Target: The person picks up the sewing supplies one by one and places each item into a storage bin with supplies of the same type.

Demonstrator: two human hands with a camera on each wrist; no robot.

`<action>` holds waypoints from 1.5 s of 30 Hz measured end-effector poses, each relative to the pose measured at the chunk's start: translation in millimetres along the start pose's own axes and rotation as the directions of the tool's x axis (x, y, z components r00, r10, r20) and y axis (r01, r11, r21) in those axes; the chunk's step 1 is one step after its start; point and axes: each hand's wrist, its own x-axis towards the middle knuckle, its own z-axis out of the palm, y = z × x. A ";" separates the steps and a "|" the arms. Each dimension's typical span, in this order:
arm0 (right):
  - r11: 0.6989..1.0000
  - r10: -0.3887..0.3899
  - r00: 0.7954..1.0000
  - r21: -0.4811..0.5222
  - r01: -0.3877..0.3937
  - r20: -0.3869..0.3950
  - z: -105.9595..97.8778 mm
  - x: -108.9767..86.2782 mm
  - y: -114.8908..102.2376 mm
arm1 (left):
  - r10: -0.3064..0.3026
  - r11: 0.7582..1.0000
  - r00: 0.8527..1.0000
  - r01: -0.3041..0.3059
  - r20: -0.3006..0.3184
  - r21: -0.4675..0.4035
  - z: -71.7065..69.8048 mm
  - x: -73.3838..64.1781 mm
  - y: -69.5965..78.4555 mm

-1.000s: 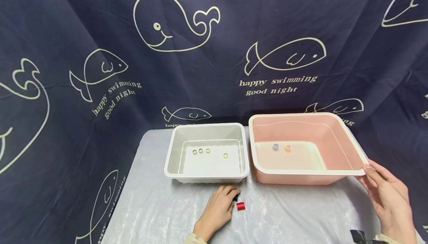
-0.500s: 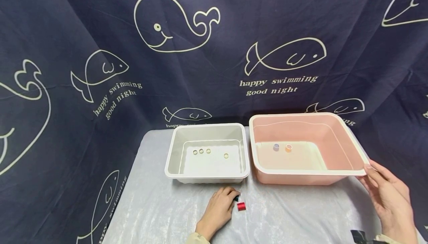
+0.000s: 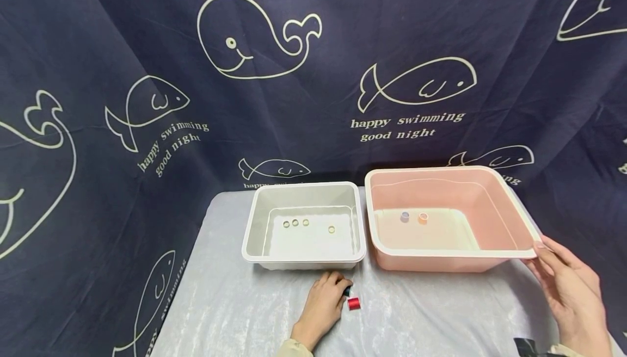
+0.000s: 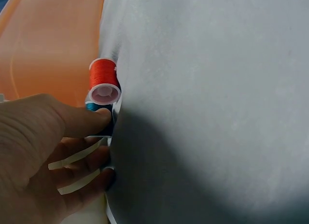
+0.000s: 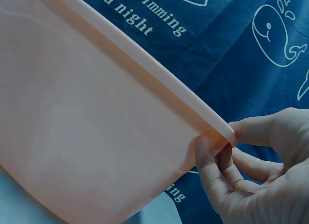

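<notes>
My left hand [image 3: 319, 305] is low over the cloth in front of the white bin. Between its thumb and fingers it pinches a dark blue thread spool [image 4: 105, 127], partly hidden by the thumb. Right beside that lies a red thread spool [image 3: 354, 303]; the left wrist view shows its pale end and red winding [image 4: 103, 72]. At the near right corner of the pink bin [image 3: 441, 263], my right hand [image 3: 570, 291] grips the rim, thumb and fingers on either side of it in the right wrist view.
The white bin [image 3: 303, 258] stands left of the pink one, with several small pale spools [image 3: 306, 222] on its floor. Inside the pink bin lie a bluish spool [image 3: 404, 216] and an orange spool [image 3: 423, 217]. A navy fish-print curtain [image 3: 313, 112] hangs behind.
The view shifts slightly. My left hand stays around the dark blue spool and my right hand stays on the pink bin's rim; the other spools lie where they were.
</notes>
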 end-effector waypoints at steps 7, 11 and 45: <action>1.000 0.013 1.000 0.009 -0.013 0.010 -0.9 -2.0 -0.4 | 0.012 1.000 0.999 -0.012 -0.030 0.013 2.9 -0.7 -0.2; 1.000 0.017 1.000 0.019 -0.017 0.025 -2.0 -3.0 -0.8 | 0.019 1.000 0.999 -0.018 -0.038 0.010 3.0 -1.4 0.4; 1.000 -0.008 1.000 0.030 0.008 0.022 2.7 -3.2 -0.3 | 0.099 0.987 0.995 -0.101 -0.019 -0.128 -59.7 13.8 22.6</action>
